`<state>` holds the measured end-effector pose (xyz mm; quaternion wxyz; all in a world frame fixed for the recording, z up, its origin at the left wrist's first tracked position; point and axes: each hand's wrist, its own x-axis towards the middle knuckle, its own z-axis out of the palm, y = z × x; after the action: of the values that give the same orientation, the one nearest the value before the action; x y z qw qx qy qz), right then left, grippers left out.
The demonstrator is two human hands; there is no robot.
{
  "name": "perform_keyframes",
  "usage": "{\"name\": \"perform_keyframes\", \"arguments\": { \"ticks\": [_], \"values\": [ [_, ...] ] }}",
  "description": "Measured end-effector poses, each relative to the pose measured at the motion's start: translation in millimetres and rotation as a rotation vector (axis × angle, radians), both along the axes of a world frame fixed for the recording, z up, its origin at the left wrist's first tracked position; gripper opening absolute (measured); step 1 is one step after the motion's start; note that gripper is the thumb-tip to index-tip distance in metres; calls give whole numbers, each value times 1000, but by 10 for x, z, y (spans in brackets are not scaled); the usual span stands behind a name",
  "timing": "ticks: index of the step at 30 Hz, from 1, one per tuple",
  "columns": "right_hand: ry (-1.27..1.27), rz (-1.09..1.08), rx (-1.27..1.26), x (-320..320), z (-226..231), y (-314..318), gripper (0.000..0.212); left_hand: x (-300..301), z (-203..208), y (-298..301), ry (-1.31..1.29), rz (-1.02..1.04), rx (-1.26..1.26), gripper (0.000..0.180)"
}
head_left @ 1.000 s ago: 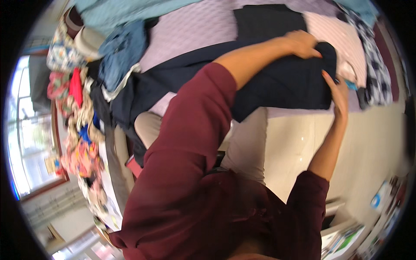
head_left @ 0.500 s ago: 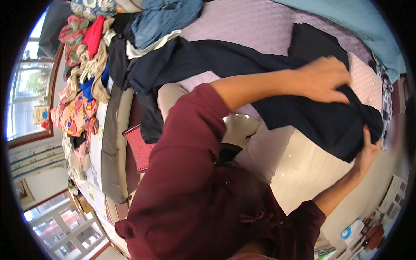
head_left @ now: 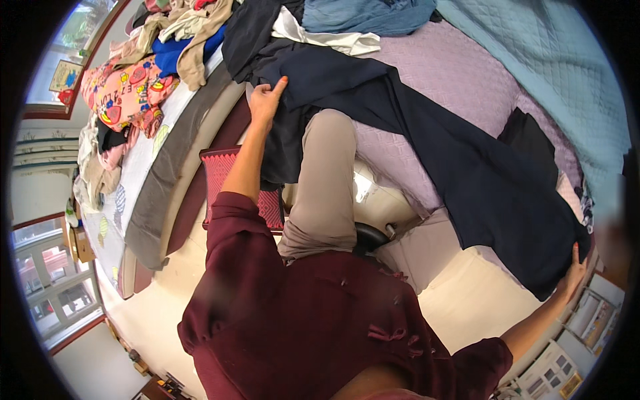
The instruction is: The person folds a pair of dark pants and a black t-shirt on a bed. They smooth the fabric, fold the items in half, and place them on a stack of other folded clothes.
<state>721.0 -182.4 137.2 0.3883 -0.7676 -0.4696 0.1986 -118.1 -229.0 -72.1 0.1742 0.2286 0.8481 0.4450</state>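
A long pair of dark navy trousers (head_left: 467, 167) lies stretched from left to right across the bed edge and over my knees. At its left end, my left hand (head_left: 266, 103) pinches the edge of the dark cloth between thumb and fingers. Far to the right, my right hand (head_left: 573, 271) is closed on the other end, thumb on top and the fingers partly hidden by the cloth. The cloth hangs down a little between bed and floor beside that hand.
A lilac quilted bedspread (head_left: 453, 73) lies beneath. Behind are blue denim clothing (head_left: 367, 15), a white garment (head_left: 327, 35) and a light blue cover (head_left: 560, 73). At left, piled clothes include a pink patterned garment (head_left: 130, 90). A red woven stool (head_left: 217, 173) stands by my leg.
My left hand has moved from the right part of the trousers to their left end and grips there. My right hand keeps its hold. The view has turned leftward.
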Motion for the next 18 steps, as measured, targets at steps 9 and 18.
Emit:
{"name": "perform_keyframes", "arguments": {
  "ticks": [9, 18],
  "values": [
    [-158, -99, 53, 533, 145, 117, 55, -266, 120, 381, 439, -182, 297, 37],
    [-324, -168, -49, 964, -91, -45, 61, -541, 50, 514, 41, -138, -94, 77]
  ]
}}
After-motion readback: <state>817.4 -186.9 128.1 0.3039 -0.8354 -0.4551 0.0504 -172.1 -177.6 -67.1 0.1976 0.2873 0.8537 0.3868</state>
